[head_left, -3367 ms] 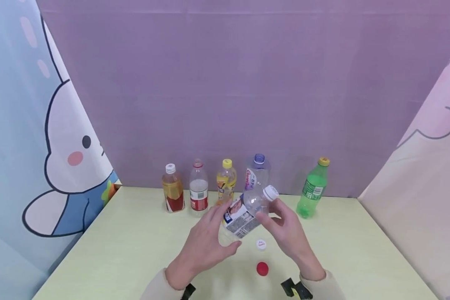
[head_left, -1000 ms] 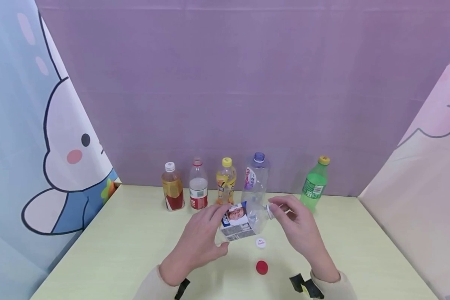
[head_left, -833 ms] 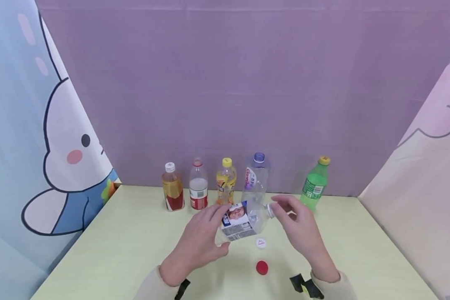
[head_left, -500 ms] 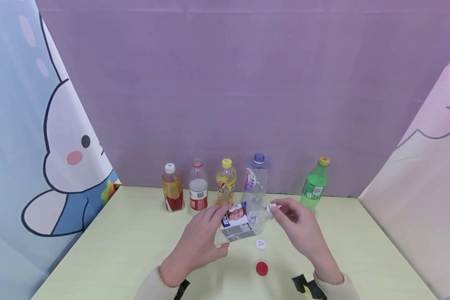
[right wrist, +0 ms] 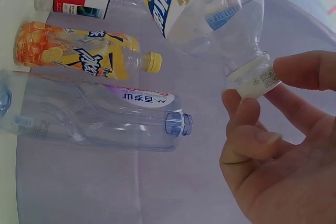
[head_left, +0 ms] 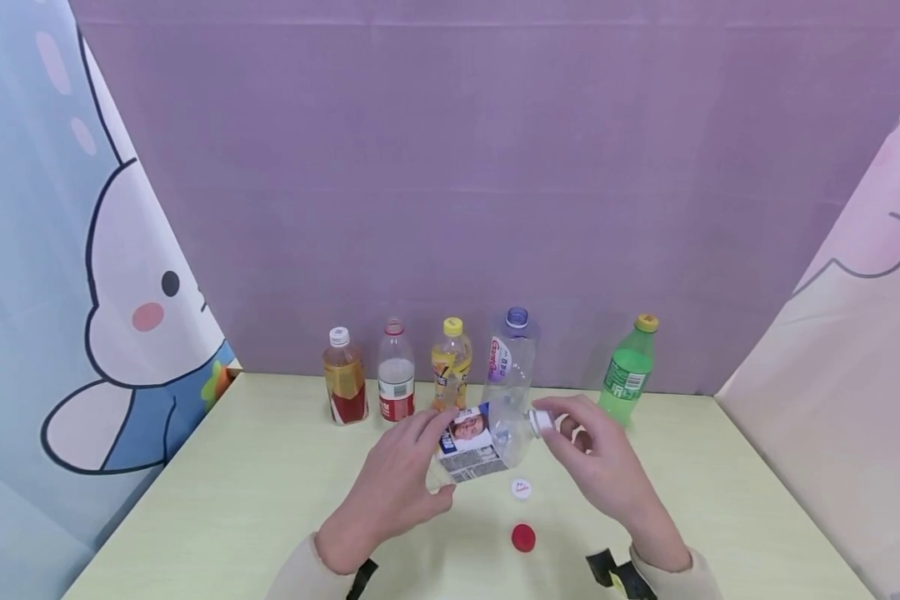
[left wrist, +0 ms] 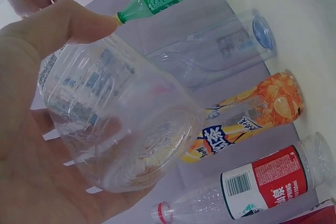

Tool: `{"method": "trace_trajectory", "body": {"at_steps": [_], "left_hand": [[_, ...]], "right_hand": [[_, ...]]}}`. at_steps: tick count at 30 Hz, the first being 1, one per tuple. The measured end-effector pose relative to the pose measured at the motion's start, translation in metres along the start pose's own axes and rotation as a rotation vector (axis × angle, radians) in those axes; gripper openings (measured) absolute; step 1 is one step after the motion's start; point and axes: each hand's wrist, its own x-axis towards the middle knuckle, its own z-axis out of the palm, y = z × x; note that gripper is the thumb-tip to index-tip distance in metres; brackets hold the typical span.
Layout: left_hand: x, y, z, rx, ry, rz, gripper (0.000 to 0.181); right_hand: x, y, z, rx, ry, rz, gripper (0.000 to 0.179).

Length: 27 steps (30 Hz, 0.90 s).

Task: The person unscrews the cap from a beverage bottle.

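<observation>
My left hand (head_left: 393,487) grips a clear plastic bottle (head_left: 471,450) round its lower body. The bottle is tipped almost on its side above the table, with a printed label and its neck towards the right. At that neck, my right hand (head_left: 600,462) pinches the white cap (right wrist: 257,83) between thumb and fingertips; the cap sits at the mouth of the bottle. The left wrist view shows the bottle's base (left wrist: 157,145) with no liquid visible inside. Below the bottle, a white cap (head_left: 521,488) and a red cap (head_left: 523,537) lie on the table.
Along the back of the table (head_left: 270,500) stand an amber drink bottle (head_left: 346,383), a red-labelled bottle (head_left: 397,383), a yellow-capped bottle (head_left: 452,367), a tall uncapped clear bottle (head_left: 513,367) and, further right, a green bottle (head_left: 628,375). A purple cloth (head_left: 450,167) hangs behind them.
Since the first frame the bottle has tipped lower, nearly level, and my right hand has moved onto its cap. Lately my right fingers have shifted round the cap; my left hand has barely moved.
</observation>
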Motion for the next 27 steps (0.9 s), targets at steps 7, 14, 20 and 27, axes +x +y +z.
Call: {"method": "trace_trajectory", "body": {"at_steps": [7, 14, 20, 27], "left_hand": [[0.0001, 0.0004, 0.001, -0.006, -0.004, 0.007, 0.091], [0.0005, 0.0, 0.0018, -0.011, -0.015, 0.009, 0.091], [0.0002, -0.0003, 0.0007, -0.004, -0.01, 0.007, 0.091], [0.0001, -0.0012, 0.001, 0.007, 0.009, 0.023, 0.092]], "right_hand": [[0.0007, -0.0013, 0.0031, -0.012, 0.035, 0.015, 0.017], [0.0019, -0.0042, 0.0031, -0.031, 0.019, 0.133, 0.028], [0.0033, -0.0054, 0.0013, -0.092, -0.02, 0.251, 0.031], [0.0025, -0.0042, -0.0008, -0.069, -0.047, 0.23, 0.028]]}}
